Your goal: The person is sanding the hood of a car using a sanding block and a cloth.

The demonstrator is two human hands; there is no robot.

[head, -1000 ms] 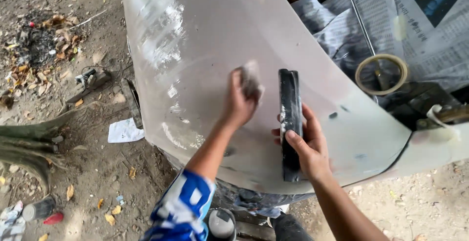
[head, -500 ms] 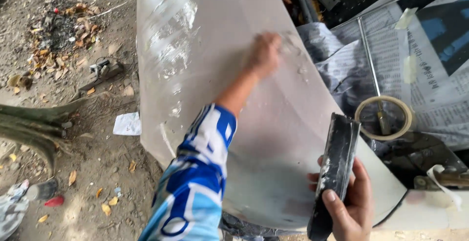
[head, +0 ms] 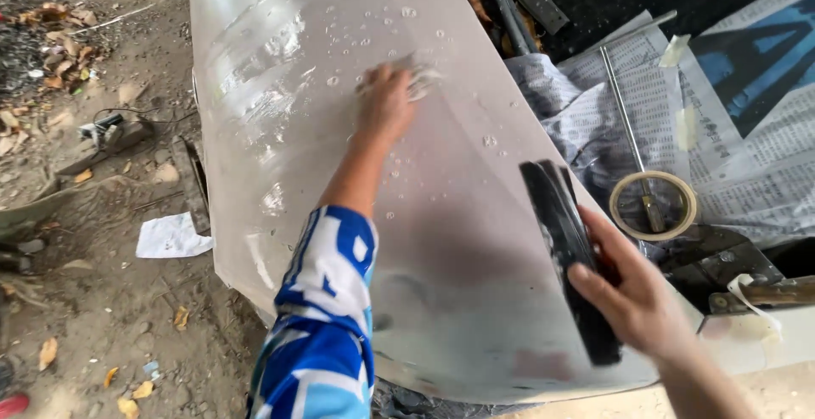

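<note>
I am seeing my left hand (head: 386, 101) pressing flat on the wet, pale grey curved metal body panel (head: 289, 130), fingers closed over a small crumpled whitish pad (head: 418, 79) near the panel's upper middle. My right hand (head: 637, 296) is gripping 1 long black rectangular sanding block (head: 567, 253), holding it on edge against the panel's lower right. Beyond the panel's right edge, a beige tape roll (head: 654, 207) is lying on newspaper (head: 764, 164).
</note>
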